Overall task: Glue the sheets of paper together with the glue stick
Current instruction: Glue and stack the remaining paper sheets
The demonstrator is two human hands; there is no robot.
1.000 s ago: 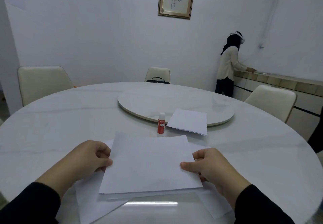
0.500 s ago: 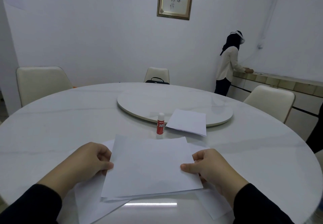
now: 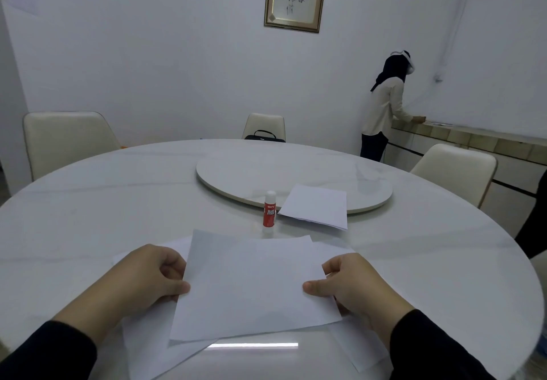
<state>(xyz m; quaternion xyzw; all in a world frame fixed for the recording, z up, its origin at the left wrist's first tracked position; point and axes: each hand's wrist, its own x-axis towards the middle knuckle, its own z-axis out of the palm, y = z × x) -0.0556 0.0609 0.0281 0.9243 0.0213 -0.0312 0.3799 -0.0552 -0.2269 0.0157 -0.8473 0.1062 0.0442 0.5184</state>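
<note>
Both hands, left (image 3: pixel 148 279) and right (image 3: pixel 349 285), pinch top sheet (image 3: pixel 251 285) at its side edges. Risk: sheet lands skewed on lower sheets (image 3: pixel 148 347); glue stick (image 3: pixel 269 209) capped, may tip if bumped.

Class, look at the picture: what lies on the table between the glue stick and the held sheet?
Nothing: the head view shows bare table between the glue stick and the held sheet.

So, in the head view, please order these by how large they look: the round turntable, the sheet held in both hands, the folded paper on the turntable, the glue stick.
1. Turntable and held sheet: alike; the sheet is nearer the camera, so unsure.
2. Folded paper.
3. Glue stick.
</note>
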